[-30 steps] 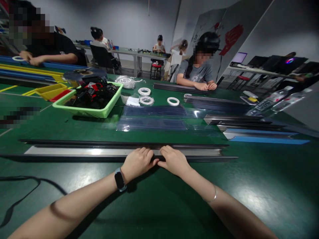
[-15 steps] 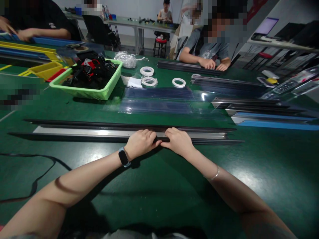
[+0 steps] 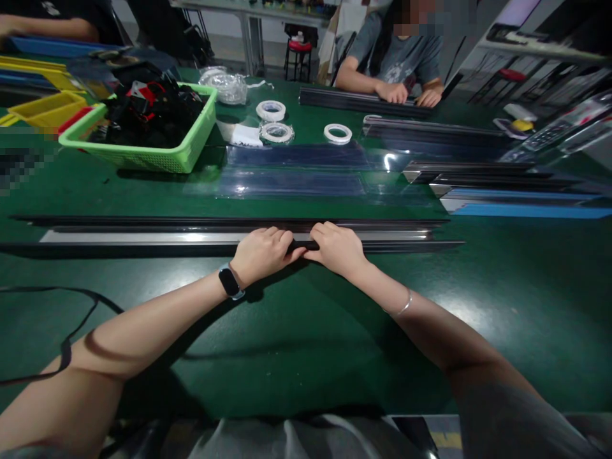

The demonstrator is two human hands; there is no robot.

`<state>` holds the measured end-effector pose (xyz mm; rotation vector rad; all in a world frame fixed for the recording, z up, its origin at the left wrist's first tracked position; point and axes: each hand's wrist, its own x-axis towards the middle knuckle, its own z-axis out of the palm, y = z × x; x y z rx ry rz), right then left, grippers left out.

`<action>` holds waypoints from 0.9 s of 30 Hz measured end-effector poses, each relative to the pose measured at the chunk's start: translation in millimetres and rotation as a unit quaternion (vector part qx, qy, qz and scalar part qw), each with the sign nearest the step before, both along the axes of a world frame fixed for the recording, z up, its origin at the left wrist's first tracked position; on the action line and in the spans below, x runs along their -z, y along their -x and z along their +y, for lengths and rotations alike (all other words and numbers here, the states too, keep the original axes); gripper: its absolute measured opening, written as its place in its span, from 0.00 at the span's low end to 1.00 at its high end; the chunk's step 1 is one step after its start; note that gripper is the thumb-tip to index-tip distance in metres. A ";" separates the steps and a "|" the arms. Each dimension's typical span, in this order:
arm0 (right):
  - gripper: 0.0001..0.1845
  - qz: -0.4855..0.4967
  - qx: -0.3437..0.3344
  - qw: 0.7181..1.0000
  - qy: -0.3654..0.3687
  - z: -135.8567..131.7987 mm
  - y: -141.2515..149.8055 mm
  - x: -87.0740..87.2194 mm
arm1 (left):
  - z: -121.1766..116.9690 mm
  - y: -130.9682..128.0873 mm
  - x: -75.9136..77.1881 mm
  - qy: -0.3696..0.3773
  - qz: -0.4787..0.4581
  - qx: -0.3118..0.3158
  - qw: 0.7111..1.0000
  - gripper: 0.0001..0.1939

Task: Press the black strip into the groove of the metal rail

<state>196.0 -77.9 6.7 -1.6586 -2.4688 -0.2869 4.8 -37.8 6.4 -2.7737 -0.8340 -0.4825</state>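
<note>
A long black channel-shaped profile [image 3: 134, 250] with a silvery strip along its inside lies crosswise on the green table [image 3: 296, 331]. Near its middle, my left hand [image 3: 265, 252] grips the near wall, fingers curled over the top and thumb along the front. My right hand [image 3: 337, 248] grips the same wall just to the right, its thumb almost meeting the left one. Both hands' fingertips are hidden inside the channel. A smartwatch [image 3: 231, 281] is on my left wrist and a thin bracelet [image 3: 405, 302] on my right.
A green basket [image 3: 196, 143] of black and red parts stands at the back left. Tape rolls [image 3: 337, 133] and clear plastic sheets [image 3: 291, 182] lie beyond the profile. More profiles [image 3: 488, 182] rest at right. Across the table, a co-worker's hands [image 3: 394, 93] touch another profile. A black strap [image 3: 90, 296] lies left.
The view has tilted down and shifted slightly, so the scene sits higher in the picture. Both hands keep their grip on the profile at about the same spot.
</note>
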 end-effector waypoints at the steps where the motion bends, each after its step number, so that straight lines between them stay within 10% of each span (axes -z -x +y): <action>1: 0.18 0.001 0.004 1.000 -0.001 -0.2 0.3 0.7 | -0.3 -0.1 0.0 -0.003 0.000 -0.001 1.000 0.20; 27: 0.20 0.023 0.028 0.998 -0.060 -6.1 -1.6 17.4 | -1.5 3.0 2.7 -0.015 -0.019 -0.008 1.000 0.20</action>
